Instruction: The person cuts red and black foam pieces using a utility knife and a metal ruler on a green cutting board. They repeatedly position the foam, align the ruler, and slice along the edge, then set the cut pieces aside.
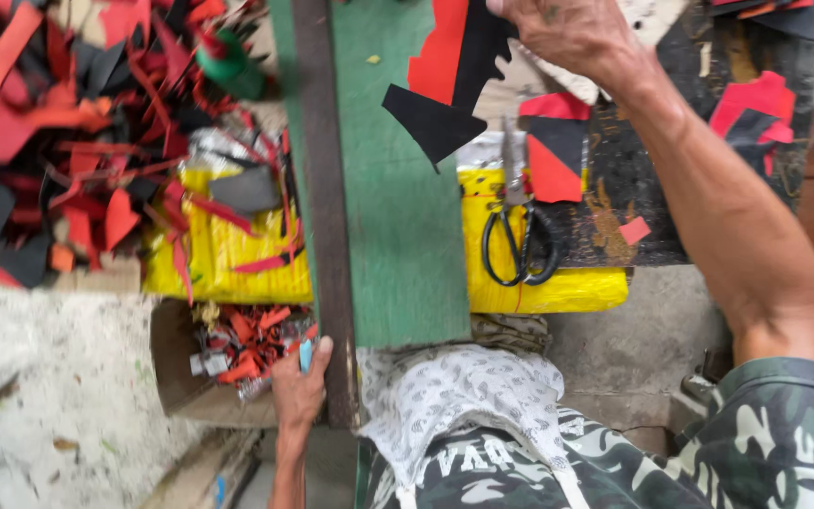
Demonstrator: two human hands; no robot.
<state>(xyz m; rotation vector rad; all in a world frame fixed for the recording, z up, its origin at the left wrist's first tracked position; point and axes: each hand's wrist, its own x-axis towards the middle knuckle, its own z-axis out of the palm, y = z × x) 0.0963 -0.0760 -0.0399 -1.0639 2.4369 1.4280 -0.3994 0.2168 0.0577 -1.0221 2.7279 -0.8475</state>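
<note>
Red-black sheet [454,66] | right hand [567,33] fingers pinch it | left hand [299,386] fingers grip green board [398,236] edge

A small craft workshop: heaps of red and black offcuts [77,123], black scissors [518,243] on a yellow sack [558,287], a worn green table [398,254], and a rough concrete floor [58,377] beneath.

Green board [398,245] with black-handled scissors [518,240], yellow sheet [558,287], red-black offcuts [449,71].

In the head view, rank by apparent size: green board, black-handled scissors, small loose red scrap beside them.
1. green board, by far the largest.
2. scissors.
3. small red scrap, smallest.
All lie at similar depth.
</note>
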